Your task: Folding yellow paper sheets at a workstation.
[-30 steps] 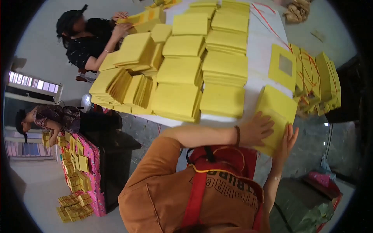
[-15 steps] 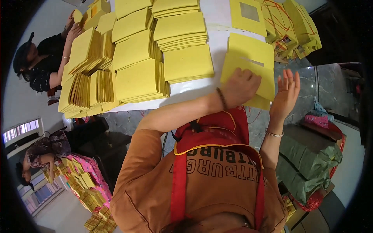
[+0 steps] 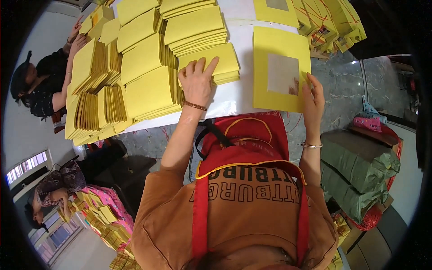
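Windowed yellow sheet (image 3: 281,41)
Left of it, my left hand (image 3: 196,84) spreads loosely over a stack (image 3: 225,60); at the sheet's right edge, I can't tell whether my right hand (image 3: 313,101) grips.

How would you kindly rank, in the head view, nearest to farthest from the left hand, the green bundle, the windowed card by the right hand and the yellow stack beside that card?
1. Yellow stack, under the left hand.
2. Windowed card, farther right.
3. Green bundle, far right, beyond the table.
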`<state>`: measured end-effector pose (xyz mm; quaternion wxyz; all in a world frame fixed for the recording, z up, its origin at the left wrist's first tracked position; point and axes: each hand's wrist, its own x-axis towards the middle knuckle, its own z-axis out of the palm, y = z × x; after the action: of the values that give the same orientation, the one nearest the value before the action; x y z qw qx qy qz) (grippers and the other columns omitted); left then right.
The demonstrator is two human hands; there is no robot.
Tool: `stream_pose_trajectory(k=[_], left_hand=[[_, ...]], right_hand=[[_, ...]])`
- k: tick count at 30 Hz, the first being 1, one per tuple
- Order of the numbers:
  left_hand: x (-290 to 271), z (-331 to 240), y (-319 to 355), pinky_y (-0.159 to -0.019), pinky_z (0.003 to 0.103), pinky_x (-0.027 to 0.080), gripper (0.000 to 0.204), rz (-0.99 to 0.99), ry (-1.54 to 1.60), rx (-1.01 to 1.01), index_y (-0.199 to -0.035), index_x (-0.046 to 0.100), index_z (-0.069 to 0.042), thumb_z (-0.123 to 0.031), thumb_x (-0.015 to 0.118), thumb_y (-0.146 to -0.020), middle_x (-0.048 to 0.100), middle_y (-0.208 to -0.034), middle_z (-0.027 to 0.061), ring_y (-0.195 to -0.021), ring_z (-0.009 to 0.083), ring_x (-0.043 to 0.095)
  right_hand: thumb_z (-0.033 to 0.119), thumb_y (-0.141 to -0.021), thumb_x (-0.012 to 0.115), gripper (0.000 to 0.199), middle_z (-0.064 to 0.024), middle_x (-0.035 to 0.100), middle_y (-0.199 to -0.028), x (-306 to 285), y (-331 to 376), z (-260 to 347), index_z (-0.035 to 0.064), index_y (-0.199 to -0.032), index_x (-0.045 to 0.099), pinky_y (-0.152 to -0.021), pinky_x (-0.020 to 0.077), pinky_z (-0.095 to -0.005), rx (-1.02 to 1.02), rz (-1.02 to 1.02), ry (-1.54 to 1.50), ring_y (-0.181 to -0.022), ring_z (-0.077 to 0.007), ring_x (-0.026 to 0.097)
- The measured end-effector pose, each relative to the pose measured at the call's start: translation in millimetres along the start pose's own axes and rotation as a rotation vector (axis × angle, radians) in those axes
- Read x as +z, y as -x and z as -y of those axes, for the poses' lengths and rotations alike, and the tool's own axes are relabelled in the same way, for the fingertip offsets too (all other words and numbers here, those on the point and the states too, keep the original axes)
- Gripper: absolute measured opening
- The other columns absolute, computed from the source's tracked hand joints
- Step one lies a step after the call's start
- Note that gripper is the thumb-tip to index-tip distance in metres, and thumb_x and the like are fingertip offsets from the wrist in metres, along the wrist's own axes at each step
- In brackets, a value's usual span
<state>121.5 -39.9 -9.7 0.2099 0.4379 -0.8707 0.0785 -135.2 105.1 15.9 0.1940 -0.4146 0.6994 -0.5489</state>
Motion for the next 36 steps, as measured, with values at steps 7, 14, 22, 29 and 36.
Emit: stream_pose_trajectory(k=[7,14,22,29,36], left_hand=[[5,5,13,-0.08,0.041,0.032,0.044,0.18,0.012,0.035,-0.114,0.051,-0.024,-0.021,0.058,-0.071,0.05,-0.108,0.0074,-0.098,0.0243,0.044],[21,-4,27,-0.088,0.049,0.027,0.049,0.173,0.027,0.009,-0.12,0.046,-0.02,-0.043,0.053,-0.077,0.04,-0.121,0.0147,-0.109,0.0328,0.037],[23,-1,26,-0.09,0.048,0.026,0.053,0.155,0.012,0.044,-0.122,0.043,-0.018,-0.041,0.054,-0.076,0.036,-0.126,0.0156,-0.111,0.0337,0.035],[22,-2,25,-0.088,0.048,0.028,0.053,0.167,-0.037,0.045,-0.123,0.042,-0.018,-0.041,0.054,-0.077,0.037,-0.125,0.0154,-0.111,0.0331,0.036],[-11,-14,2,-0.088,0.053,0.027,0.051,0.196,0.047,0.055,-0.119,0.045,-0.011,-0.042,0.052,-0.078,0.036,-0.125,0.018,-0.112,0.0353,0.033]], right_hand=[[0.007,-0.083,0.051,0.028,-0.0089,0.05,-0.111,-6,-1,-11,0.0024,-0.11,0.051,-0.089,0.035,-0.0279,-0.007,-0.01,0.058,-0.105,-0.0184,0.046],[0.009,-0.083,0.052,0.029,-0.0091,0.05,-0.112,-7,-3,-23,0.0034,-0.111,0.051,-0.089,0.0357,-0.0282,0.088,-0.015,0.049,-0.106,-0.0183,0.045],[0.015,-0.084,0.052,0.05,-0.0111,0.046,-0.117,-7,-2,-32,0.0026,-0.129,0.033,-0.088,0.0368,-0.0282,0.354,-0.02,-0.172,-0.109,-0.0199,0.043],[0.018,-0.084,0.051,0.047,-0.0144,0.045,-0.117,-9,4,-30,-0.0002,-0.125,0.037,-0.086,0.0371,-0.0278,0.339,0.136,-0.104,-0.106,-0.0201,0.045],[0.019,-0.082,0.054,0.048,-0.0147,0.044,-0.119,-12,7,-24,-0.0009,-0.122,0.04,-0.089,0.0349,-0.0291,0.262,0.018,-0.026,-0.108,-0.0222,0.043]])
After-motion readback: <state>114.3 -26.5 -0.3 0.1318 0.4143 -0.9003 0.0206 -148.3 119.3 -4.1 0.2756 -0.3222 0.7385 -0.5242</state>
